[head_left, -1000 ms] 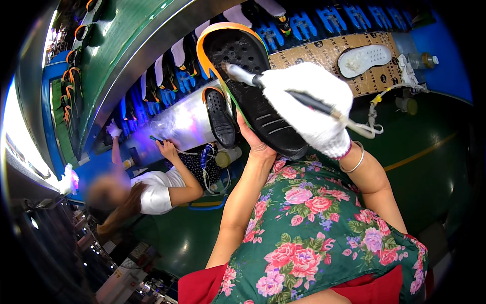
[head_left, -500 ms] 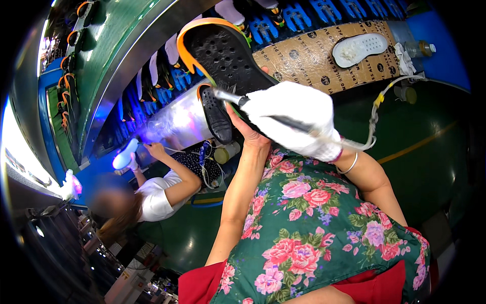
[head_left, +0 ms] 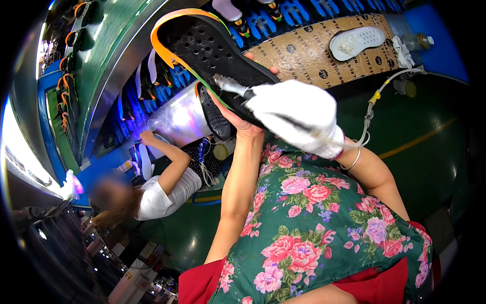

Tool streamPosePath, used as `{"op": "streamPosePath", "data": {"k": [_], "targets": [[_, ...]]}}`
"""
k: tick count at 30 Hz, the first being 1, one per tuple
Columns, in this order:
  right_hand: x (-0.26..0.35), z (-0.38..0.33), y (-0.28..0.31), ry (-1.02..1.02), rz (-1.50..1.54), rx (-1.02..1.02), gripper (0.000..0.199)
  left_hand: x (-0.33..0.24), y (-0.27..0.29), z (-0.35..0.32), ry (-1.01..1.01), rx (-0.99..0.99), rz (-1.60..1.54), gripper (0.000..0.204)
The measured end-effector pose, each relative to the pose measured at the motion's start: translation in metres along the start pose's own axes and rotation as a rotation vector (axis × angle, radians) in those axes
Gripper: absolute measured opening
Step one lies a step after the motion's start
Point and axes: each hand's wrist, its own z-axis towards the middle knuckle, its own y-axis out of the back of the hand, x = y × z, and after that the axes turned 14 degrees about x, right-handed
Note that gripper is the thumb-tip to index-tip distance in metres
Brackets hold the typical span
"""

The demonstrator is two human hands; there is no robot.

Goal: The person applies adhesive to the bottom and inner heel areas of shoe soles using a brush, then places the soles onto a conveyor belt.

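Observation:
A large black shoe sole (head_left: 202, 53) with an orange and green rim rests in my bare left hand (head_left: 239, 119), whose fingers wrap around it from beneath. Its holed inner face is turned up. My right hand (head_left: 298, 117), in a white glove, grips a brush (head_left: 232, 86). The brush's pale bristles touch the sole's inner face near the edge closest to my left thumb. Beside my left wrist a second black sole (head_left: 216, 117) with an orange rim is partly hidden.
Cardboard (head_left: 309, 63) covers the bench, bearing a white sole (head_left: 357, 43). A crumpled cloth (head_left: 402, 53) and a clear bottle (head_left: 419, 41) lie to its right. A clear tube (head_left: 368, 114) runs by my right wrist. Another person (head_left: 169, 190) works at left.
The sole in my left hand has shifted left and slightly up. The brush has moved from the sole's edge onto its inner face. At left, the other person's arm has moved.

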Motion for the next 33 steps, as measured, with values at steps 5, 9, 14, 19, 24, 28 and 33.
{"op": "streamPosePath", "data": {"k": [5, 9, 14, 19, 24, 28, 33], "targets": [[0.014, 0.006, 0.008, 0.016, 0.101, 0.062, 0.022, -0.004, 0.004, 0.003, 0.050, 0.157, -0.177, 0.099], [0.008, -0.004, 0.006, 0.032, -0.135, -0.005, 0.020, -0.004, -0.017, 0.012, -0.039, 0.089, -0.198, 0.097], [0.009, -0.006, 0.006, 0.030, 0.063, 0.098, 0.020, -0.009, -0.002, 0.012, -0.076, 0.131, -0.141, 0.092], [0.005, -0.013, 0.005, 0.040, -0.109, 0.068, 0.022, -0.012, 0.000, 0.012, -0.090, 0.168, -0.182, 0.088], [0.002, -0.008, 0.002, 0.014, 0.250, 0.082, 0.012, -0.023, 0.010, 0.014, -0.082, 0.262, -0.261, 0.085], [-0.009, -0.012, -0.001, 0.099, -0.108, 0.092, 0.022, -0.035, 0.007, 0.012, 0.021, 0.167, -0.217, 0.087], [-0.002, -0.008, 0.000, 0.012, 0.288, 0.197, 0.017, -0.039, 0.011, 0.011, 0.060, 0.165, -0.233, 0.092]]}}
